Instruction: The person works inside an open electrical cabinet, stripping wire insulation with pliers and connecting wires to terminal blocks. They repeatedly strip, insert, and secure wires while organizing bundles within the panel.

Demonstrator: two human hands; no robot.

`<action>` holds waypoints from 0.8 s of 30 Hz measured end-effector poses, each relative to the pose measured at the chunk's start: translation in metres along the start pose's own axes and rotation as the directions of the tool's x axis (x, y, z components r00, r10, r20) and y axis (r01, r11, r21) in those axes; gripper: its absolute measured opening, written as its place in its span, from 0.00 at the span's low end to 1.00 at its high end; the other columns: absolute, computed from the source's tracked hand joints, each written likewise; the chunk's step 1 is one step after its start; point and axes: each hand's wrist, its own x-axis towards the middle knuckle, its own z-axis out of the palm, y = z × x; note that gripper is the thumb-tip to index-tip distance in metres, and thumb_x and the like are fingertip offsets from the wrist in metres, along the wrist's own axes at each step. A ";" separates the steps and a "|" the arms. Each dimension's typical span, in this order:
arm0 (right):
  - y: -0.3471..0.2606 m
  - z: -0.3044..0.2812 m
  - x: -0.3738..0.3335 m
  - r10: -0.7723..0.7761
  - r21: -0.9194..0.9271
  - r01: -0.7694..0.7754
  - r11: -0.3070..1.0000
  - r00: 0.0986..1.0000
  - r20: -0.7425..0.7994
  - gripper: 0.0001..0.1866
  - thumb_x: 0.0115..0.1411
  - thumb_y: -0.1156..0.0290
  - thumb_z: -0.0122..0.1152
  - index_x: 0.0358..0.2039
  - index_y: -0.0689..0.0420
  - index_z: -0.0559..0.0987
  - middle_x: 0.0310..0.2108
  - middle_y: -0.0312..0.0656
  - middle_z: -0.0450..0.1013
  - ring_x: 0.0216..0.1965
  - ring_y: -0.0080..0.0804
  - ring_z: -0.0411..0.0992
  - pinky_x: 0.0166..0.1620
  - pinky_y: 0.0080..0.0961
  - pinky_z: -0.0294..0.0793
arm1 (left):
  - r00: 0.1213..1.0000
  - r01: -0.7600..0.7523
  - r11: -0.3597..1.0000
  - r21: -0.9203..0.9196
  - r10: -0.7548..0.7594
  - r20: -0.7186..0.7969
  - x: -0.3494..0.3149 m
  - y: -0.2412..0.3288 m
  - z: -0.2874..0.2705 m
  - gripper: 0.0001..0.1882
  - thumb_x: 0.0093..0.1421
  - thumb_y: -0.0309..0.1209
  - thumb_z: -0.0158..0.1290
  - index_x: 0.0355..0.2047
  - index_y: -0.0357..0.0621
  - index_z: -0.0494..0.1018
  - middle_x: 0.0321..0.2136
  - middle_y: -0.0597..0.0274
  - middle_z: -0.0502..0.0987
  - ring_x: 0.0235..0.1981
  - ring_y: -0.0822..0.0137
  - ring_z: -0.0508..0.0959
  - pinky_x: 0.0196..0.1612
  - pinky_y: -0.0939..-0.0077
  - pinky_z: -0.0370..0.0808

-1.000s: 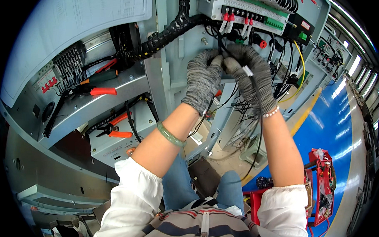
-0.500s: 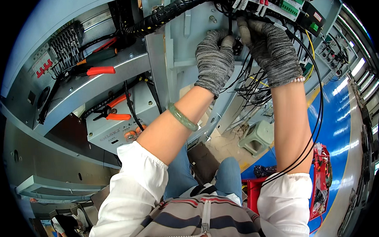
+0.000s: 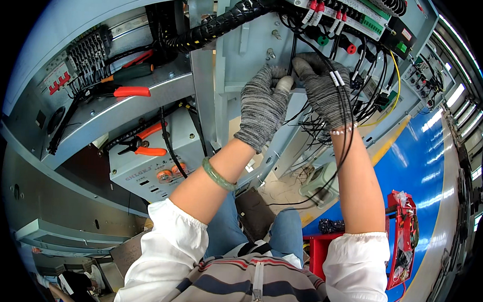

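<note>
grey knit gloves cover both hands inside the open electrical cabinet (image 3: pixel 239 60), the left hand (image 3: pixel 261 106) curled with its fingertips pinching a small pale piece (image 3: pixel 285 84), the right hand (image 3: pixel 321 90) closed around a bundle of black wires (image 3: pixel 338 109) below the terminal strip (image 3: pixel 342 11).

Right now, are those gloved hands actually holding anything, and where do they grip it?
The left hand and right hand pinch thin black wires between their fingertips, near where the wires leave the cabinet's terminals; the exact grip spot is hidden by the gloves.
</note>
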 end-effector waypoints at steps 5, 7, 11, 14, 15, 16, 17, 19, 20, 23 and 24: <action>0.000 0.009 0.005 -0.103 -0.164 0.097 0.982 0.994 -0.029 0.15 0.56 0.57 0.51 0.33 0.54 0.79 0.25 0.42 0.75 0.28 0.36 0.74 0.34 0.29 0.72 | 0.999 -0.033 0.998 0.051 0.033 -0.005 0.002 -0.006 -0.004 0.12 0.57 0.31 0.50 0.37 0.35 0.73 0.31 0.56 0.76 0.35 0.69 0.75 0.41 0.76 0.70; -0.001 0.009 0.006 -0.123 -0.212 0.116 0.970 0.992 -0.019 0.16 0.57 0.56 0.49 0.33 0.53 0.78 0.25 0.41 0.75 0.29 0.38 0.74 0.35 0.31 0.71 | 0.995 -0.089 0.979 0.183 0.095 -0.022 0.002 -0.008 -0.004 0.13 0.57 0.33 0.50 0.37 0.36 0.73 0.31 0.53 0.76 0.34 0.64 0.76 0.41 0.73 0.71; -0.003 0.008 0.005 -0.085 -0.232 0.087 0.969 0.996 0.021 0.16 0.57 0.57 0.48 0.34 0.53 0.78 0.26 0.42 0.75 0.30 0.39 0.73 0.36 0.31 0.71 | 0.991 -0.113 0.951 0.289 0.127 -0.031 -0.001 -0.016 -0.006 0.16 0.57 0.38 0.49 0.38 0.38 0.73 0.31 0.47 0.76 0.33 0.54 0.76 0.40 0.66 0.71; -0.005 0.003 0.005 -0.088 -0.144 0.095 0.985 0.995 0.053 0.16 0.57 0.57 0.48 0.35 0.53 0.77 0.28 0.44 0.74 0.31 0.40 0.73 0.36 0.32 0.71 | 0.995 -0.081 0.987 0.142 0.089 -0.052 -0.001 -0.024 0.000 0.16 0.58 0.37 0.49 0.40 0.37 0.73 0.30 0.51 0.77 0.32 0.62 0.77 0.39 0.71 0.72; -0.006 0.000 0.005 -0.096 -0.094 0.102 0.990 0.993 0.070 0.16 0.57 0.57 0.48 0.36 0.54 0.77 0.28 0.45 0.74 0.31 0.41 0.73 0.36 0.32 0.70 | 0.994 -0.081 0.993 0.085 0.087 -0.071 0.000 -0.028 0.002 0.16 0.58 0.36 0.49 0.40 0.36 0.72 0.29 0.53 0.78 0.31 0.66 0.77 0.38 0.75 0.72; -0.004 -0.009 0.003 -0.167 -0.066 0.175 0.982 0.979 0.118 0.14 0.56 0.60 0.50 0.37 0.55 0.76 0.30 0.47 0.74 0.32 0.44 0.72 0.37 0.32 0.70 | 0.990 -0.105 0.990 0.089 0.113 -0.082 0.000 -0.033 0.005 0.18 0.58 0.40 0.49 0.40 0.37 0.72 0.29 0.51 0.77 0.30 0.63 0.77 0.37 0.73 0.72; 0.002 -0.020 0.002 -0.248 -0.022 0.255 0.967 0.954 0.167 0.13 0.56 0.63 0.52 0.38 0.56 0.75 0.32 0.49 0.73 0.34 0.46 0.72 0.38 0.31 0.70 | 0.992 -0.092 0.985 0.145 0.103 -0.073 -0.002 -0.027 0.003 0.18 0.58 0.40 0.49 0.40 0.38 0.72 0.29 0.50 0.77 0.30 0.61 0.77 0.37 0.72 0.72; 0.024 -0.049 -0.007 -0.249 -0.179 0.272 0.946 0.958 0.141 0.11 0.55 0.70 0.54 0.38 0.58 0.76 0.33 0.49 0.74 0.34 0.42 0.73 0.39 0.29 0.70 | 0.996 -0.062 0.969 0.240 0.076 -0.051 -0.009 -0.013 0.003 0.18 0.58 0.41 0.48 0.39 0.39 0.73 0.28 0.48 0.77 0.30 0.58 0.77 0.37 0.71 0.72; 0.017 -0.059 -0.011 -0.161 -0.204 0.175 0.963 0.983 0.087 0.10 0.55 0.71 0.54 0.37 0.59 0.76 0.34 0.46 0.75 0.33 0.35 0.73 0.40 0.26 0.70 | 0.994 -0.079 0.968 0.236 0.094 -0.052 -0.007 -0.014 -0.001 0.19 0.58 0.43 0.48 0.39 0.40 0.73 0.28 0.47 0.76 0.30 0.55 0.77 0.37 0.69 0.71; -0.013 -0.077 -0.025 -0.169 -0.148 0.149 0.978 0.977 -0.133 0.10 0.57 0.71 0.53 0.37 0.63 0.76 0.29 0.41 0.75 0.32 0.24 0.70 0.37 0.20 0.69 | 0.986 -0.119 0.973 0.198 0.139 -0.091 -0.006 -0.021 -0.005 0.19 0.58 0.43 0.47 0.39 0.40 0.73 0.27 0.45 0.75 0.31 0.52 0.76 0.38 0.67 0.71; -0.030 -0.082 -0.036 -0.128 -0.033 0.124 0.992 0.973 -0.190 0.10 0.56 0.71 0.53 0.37 0.61 0.77 0.29 0.40 0.75 0.32 0.23 0.70 0.37 0.20 0.69 | 0.986 -0.142 0.980 0.142 0.153 -0.072 -0.008 -0.018 0.007 0.18 0.58 0.43 0.47 0.39 0.40 0.73 0.27 0.45 0.75 0.32 0.52 0.76 0.38 0.66 0.71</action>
